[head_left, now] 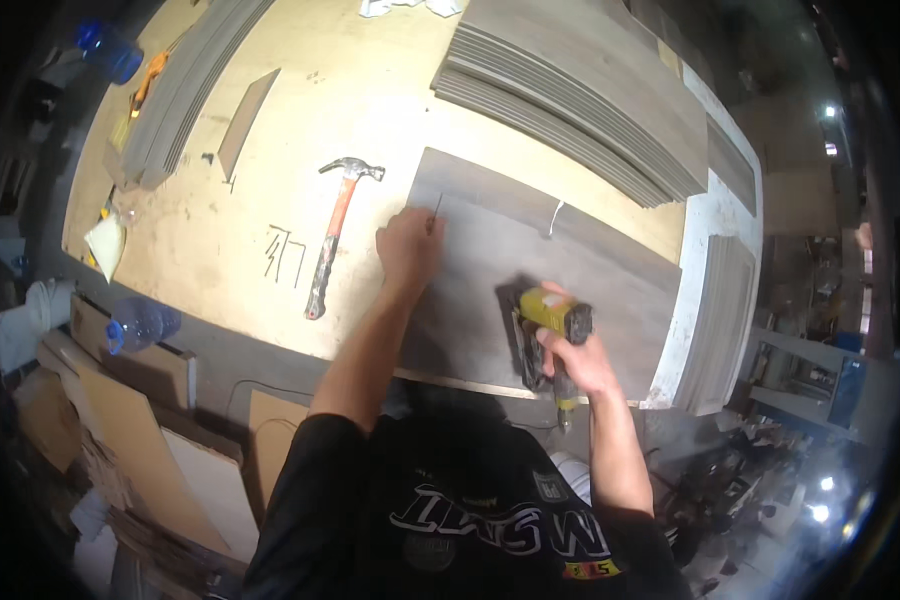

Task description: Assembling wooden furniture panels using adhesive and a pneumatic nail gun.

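A grey-brown board [530, 270] lies flat on the pale worktable, in front of me. My left hand [408, 248] is closed at the board's left edge, with a thin dark strip [438, 205] sticking up from its fingers. What kind of strip it is cannot be made out. In my right hand [582, 362] is a yellow and black nail gun [555, 312], gripped by its handle over the right part of the board. A claw hammer [335, 235] with a red and black handle rests left of my left hand.
Stacks of grey-brown boards stand at the back [580, 95], the right [720, 320] and the far left [185, 95]. A narrow board piece [248, 122] and several thin bent strips [285, 255] lie on the worktable [260, 340]. Below its left edge are a blue bottle [142, 325] and leaning panels [160, 455].
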`<state>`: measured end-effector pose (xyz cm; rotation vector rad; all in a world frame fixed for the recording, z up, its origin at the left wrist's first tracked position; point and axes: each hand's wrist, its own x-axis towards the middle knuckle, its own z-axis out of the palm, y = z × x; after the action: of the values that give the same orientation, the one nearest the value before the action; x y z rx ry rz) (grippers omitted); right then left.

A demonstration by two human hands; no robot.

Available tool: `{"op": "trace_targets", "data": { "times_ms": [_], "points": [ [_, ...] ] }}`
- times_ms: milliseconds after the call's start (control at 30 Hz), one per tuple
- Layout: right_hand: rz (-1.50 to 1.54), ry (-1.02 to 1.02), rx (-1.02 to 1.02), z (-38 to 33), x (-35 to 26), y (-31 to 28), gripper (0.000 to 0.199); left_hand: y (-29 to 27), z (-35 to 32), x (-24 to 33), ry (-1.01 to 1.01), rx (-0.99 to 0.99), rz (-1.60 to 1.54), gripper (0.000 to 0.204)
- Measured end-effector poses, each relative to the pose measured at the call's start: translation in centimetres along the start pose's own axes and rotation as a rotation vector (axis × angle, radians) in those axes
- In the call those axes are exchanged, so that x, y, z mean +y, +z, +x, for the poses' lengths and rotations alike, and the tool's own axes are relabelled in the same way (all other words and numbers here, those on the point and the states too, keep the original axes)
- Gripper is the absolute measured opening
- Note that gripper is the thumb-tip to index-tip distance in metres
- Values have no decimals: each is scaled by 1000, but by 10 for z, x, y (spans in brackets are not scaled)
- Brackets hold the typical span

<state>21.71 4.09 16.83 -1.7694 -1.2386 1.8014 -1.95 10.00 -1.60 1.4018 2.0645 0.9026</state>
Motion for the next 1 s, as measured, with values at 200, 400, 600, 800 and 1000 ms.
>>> {"op": "trace_targets", "data": {
  "times_ms": [200, 400, 600, 800, 1000],
  "points": [
    [48, -39, -11, 73, -50, 29, 65, -8, 4, 2, -22, -104, 7, 19],
    [-98, 35, -27, 131, -75, 60, 65, -18, 6, -2, -62, -184, -94, 18],
    [-93, 87, -29, 144, -77, 69, 66, -16, 7, -8, 25, -129, -77, 18],
    [-39, 106, 21, 140, -81, 79, 62, -19, 8, -7, 34, -146, -87, 18],
    [-127, 138, 27, 141, -83, 79, 64, -19, 11, -6, 66, -104, -77, 16]
  ]
}}
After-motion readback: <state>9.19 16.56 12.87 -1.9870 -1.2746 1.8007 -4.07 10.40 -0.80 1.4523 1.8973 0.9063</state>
